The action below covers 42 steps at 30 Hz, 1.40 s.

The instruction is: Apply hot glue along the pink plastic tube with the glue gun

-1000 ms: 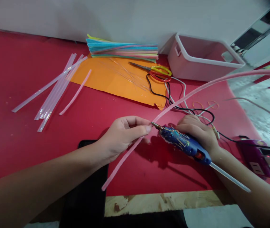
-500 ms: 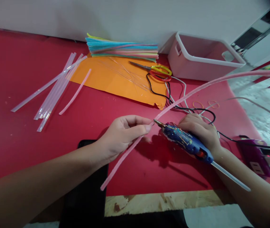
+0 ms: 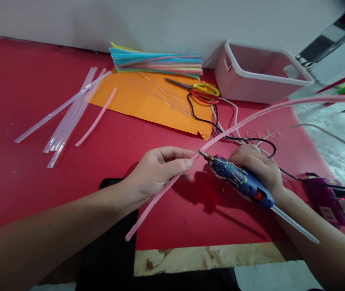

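Note:
My left hand (image 3: 157,169) pinches a long pink straw strip (image 3: 251,117) that runs from the lower left up to the far right, above the red tabletop (image 3: 24,178). My right hand (image 3: 259,165) grips a blue glue gun (image 3: 239,182) with a clear glue stick poking out its back. The gun's metal nozzle points left and sits just beside the pink strip, close to my left fingertips.
Clear glue sticks (image 3: 66,117) and a short pink straw piece (image 3: 96,117) lie at the left. An orange sheet (image 3: 148,101), a bundle of coloured straws (image 3: 157,62), scissors (image 3: 198,89), a white bin (image 3: 257,72), cables (image 3: 239,137), rubber bands (image 3: 265,132) and a purple power strip (image 3: 330,200) surround them.
The glue gun nozzle has drifted slightly right and up along the pink strip. The strip's far right end has dipped a little. My left hand has barely moved.

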{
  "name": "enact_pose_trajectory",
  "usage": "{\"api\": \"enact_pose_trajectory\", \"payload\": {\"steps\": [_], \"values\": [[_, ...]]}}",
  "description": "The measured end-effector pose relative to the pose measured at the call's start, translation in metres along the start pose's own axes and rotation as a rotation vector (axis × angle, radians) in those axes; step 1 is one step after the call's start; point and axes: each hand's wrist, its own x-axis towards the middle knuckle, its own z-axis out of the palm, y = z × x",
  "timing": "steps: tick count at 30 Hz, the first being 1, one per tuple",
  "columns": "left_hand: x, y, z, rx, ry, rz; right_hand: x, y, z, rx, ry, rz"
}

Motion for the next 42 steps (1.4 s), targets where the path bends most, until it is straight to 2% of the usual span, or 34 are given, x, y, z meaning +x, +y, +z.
{"api": "enact_pose_trajectory", "payload": {"steps": [6,20,24,27,30,34,42], "values": [[0.0,0.002,0.001,0.028,0.027,-0.017,-0.004,0.002,-0.001,0.011,0.004,0.051],[-0.001,-0.001,-0.001,0.015,-0.007,0.013,-0.001,0.0,-0.002,-0.064,0.01,0.042],[-0.001,-0.003,-0.002,0.137,0.047,0.086,-0.003,0.0,-0.004,-0.086,0.039,0.071],[0.001,-0.007,-0.004,0.262,0.106,0.194,-0.002,-0.001,-0.003,-0.059,0.065,0.062],[0.001,-0.01,-0.003,0.314,0.145,0.32,0.0,-0.002,-0.001,-0.04,0.024,0.009],[-0.003,-0.013,0.0,0.314,0.107,0.397,0.002,-0.001,-0.001,-0.063,-0.046,-0.038],[-0.008,-0.011,0.005,0.236,0.009,0.387,0.004,-0.001,-0.006,-0.066,-0.057,-0.098]]}}
